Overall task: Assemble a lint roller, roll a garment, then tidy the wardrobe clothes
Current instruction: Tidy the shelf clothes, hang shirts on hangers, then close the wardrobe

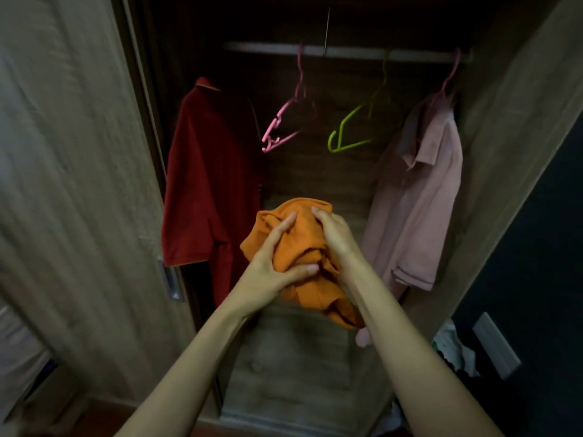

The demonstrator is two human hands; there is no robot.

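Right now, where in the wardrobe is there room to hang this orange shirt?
The middle, between the red shirt and the pink shirt: only an empty pink hanger and green hanger hang on the rail there. Either side is crowded by those shirts.

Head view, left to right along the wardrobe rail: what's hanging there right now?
Red shirt → empty pink hanger → empty green hanger → pink shirt, all under the rail.
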